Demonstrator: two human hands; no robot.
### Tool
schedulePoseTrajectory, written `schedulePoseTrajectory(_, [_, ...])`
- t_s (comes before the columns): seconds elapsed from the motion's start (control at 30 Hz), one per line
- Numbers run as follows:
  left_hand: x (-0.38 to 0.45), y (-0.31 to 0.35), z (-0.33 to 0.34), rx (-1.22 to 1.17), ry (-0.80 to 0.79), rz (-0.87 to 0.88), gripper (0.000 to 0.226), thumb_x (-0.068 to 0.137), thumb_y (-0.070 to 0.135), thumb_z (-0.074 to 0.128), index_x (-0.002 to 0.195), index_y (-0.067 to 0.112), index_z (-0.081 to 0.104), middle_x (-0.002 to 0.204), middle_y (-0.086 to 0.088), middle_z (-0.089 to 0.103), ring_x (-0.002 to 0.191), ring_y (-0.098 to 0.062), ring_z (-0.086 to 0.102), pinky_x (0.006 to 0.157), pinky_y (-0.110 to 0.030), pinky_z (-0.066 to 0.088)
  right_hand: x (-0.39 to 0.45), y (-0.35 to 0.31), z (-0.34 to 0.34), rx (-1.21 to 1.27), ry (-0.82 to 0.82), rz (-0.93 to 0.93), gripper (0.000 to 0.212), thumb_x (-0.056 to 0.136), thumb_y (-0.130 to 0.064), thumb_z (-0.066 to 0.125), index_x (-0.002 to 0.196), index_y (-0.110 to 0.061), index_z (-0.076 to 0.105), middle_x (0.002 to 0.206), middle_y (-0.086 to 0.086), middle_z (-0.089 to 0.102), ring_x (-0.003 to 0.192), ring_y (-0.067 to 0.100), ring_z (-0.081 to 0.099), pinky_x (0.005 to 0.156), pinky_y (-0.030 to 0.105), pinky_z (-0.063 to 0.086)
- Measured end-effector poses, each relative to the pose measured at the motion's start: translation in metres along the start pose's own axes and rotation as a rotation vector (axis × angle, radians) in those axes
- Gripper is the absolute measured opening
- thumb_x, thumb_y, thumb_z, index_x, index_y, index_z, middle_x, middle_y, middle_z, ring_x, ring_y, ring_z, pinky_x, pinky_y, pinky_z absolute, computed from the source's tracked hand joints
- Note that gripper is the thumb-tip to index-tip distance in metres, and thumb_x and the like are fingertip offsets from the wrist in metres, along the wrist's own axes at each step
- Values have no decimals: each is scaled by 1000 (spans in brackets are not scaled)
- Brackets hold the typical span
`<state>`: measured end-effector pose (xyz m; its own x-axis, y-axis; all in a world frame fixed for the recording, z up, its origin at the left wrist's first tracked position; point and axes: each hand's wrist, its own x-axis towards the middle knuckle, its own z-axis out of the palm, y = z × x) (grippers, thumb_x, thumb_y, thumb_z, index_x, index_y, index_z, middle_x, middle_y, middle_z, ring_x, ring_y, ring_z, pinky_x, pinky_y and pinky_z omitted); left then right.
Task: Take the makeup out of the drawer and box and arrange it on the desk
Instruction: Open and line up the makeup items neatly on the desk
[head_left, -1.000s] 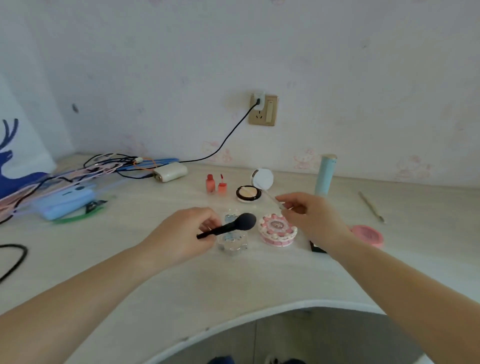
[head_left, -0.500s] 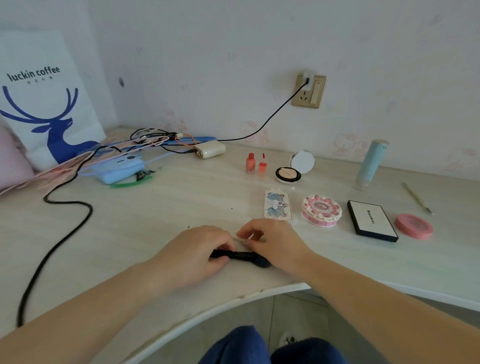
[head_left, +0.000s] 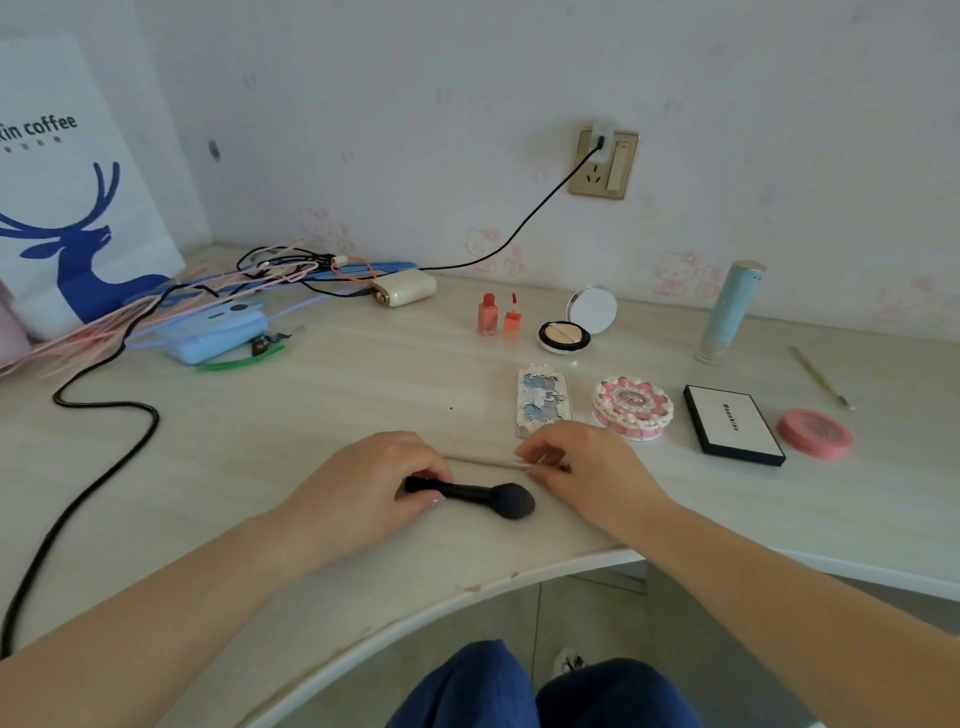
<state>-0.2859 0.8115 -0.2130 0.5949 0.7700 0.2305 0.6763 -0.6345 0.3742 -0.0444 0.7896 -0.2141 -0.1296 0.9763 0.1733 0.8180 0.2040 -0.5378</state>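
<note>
A black makeup brush (head_left: 480, 496) lies on the pale desk (head_left: 332, 415) near its front edge. My left hand (head_left: 363, 488) holds its handle with curled fingers. Just right of it, my right hand (head_left: 582, 467) pinches the end of a thin pale stick (head_left: 483, 461) that lies flat on the desk. Behind the hands stand two red lip tints (head_left: 498, 314), an open cushion compact (head_left: 576, 322), a blue patterned palette (head_left: 543, 397), a pink cake-shaped box (head_left: 631, 408), a black-edged white palette (head_left: 732, 423), a pink round compact (head_left: 814, 433) and a tall mint bottle (head_left: 730, 312).
A tangle of cables (head_left: 270, 270), a cream charger (head_left: 405, 287) and a blue power bank (head_left: 215, 330) fill the back left. A white coffee bag (head_left: 67, 192) leans in the left corner. A black cord (head_left: 93, 467) loops over the left. A thin pencil (head_left: 821, 376) lies far right.
Both hands came down from above the makeup to the desk's front edge. The black brush and the thin stick now lie on the desk, and the hands have spread slightly apart.
</note>
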Motion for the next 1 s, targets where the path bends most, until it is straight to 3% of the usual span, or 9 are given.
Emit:
schedulePoseTrajectory(0.2, [19, -7, 1, 24, 34, -15, 15, 83, 25, 67, 97, 27, 69, 91, 12, 62, 85, -5, 55, 77, -25, 46, 9, 1, 5, 0, 59, -4, 18, 83, -13, 64, 97, -22, 70, 97, -7, 69, 86, 6, 60, 80, 19, 48])
schedulePoseTrajectory(0.37, [27, -11, 3, 30, 41, -18, 15, 83, 24, 67, 97, 24, 69, 92, 10, 62, 85, -6, 53, 77, -24, 44, 15, 5, 6, 2, 87, 1, 19, 82, -11, 63, 97, -20, 70, 97, -5, 69, 86, 8, 61, 82, 26, 51])
schedulePoseTrajectory(0.67, [30, -12, 4, 47, 33, -19, 18, 82, 25, 68, 100, 24, 67, 95, 12, 61, 89, -6, 55, 80, -25, 45, 17, 7, 7, 11, 107, -1, 19, 82, -11, 64, 99, -19, 70, 97, -4, 69, 84, 6, 60, 80, 24, 51])
schedulePoseTrajectory(0.77, [30, -14, 3, 70, 42, -21, 26, 80, 40, 63, 102, 26, 66, 97, 15, 59, 95, -7, 55, 84, -27, 46, 13, 8, 5, 28, 161, -6, 20, 85, -15, 64, 103, -21, 67, 97, -7, 66, 86, 6, 59, 80, 22, 49])
schedulePoseTrajectory(0.87, [33, -9, -1, 52, 134, -6, 42, 76, 56, 44, 97, 28, 67, 94, 18, 58, 92, -4, 54, 79, -23, 44, 6, 8, -6, 84, 230, -4, 20, 86, -19, 64, 106, -23, 66, 95, -9, 65, 88, 5, 58, 80, 19, 47])
schedulePoseTrajectory(1.0, [54, 14, -6, -8, 214, 26, 26, 81, 45, 50, 91, 28, 67, 89, 17, 59, 85, 0, 52, 71, -12, 37, -3, 15, -34, 152, 333, 19, 17, 85, -18, 66, 102, -24, 68, 91, -13, 63, 85, -1, 57, 73, 9, 44])
